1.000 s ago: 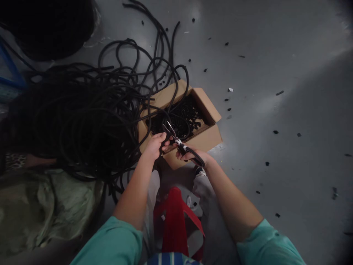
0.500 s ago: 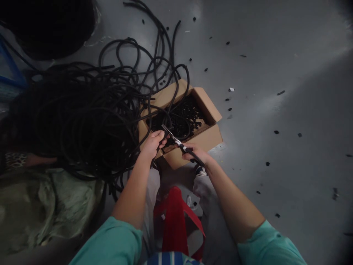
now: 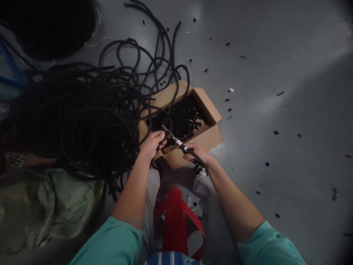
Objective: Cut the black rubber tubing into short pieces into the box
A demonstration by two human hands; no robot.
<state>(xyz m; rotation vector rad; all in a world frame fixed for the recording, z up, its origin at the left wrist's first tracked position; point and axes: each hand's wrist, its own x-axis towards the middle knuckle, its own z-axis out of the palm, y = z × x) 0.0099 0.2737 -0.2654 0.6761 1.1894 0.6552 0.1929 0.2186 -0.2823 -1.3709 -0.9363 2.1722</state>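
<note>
My left hand is closed over the near left edge of an open cardboard box. Pinched in its fingers is a black cord; how much of it lies in the palm is hidden. My right hand grips a pair of scissors with black handles, white wrapping near the pivot and slim metal blades. The blades point up and left, close beside the cord end and the left fingertips. Many short black cut pieces lie inside the box below.
A big tangle of black cords spreads to the left, some loops crossing the box. A dark green sack is at lower left, a large black bundle at upper left. Small black scraps dot the grey floor. A red stool-like object stands between my legs.
Near the left fingertips, the cord end and scissor blades shift very slightly. Both hands keep their places and their grips.
</note>
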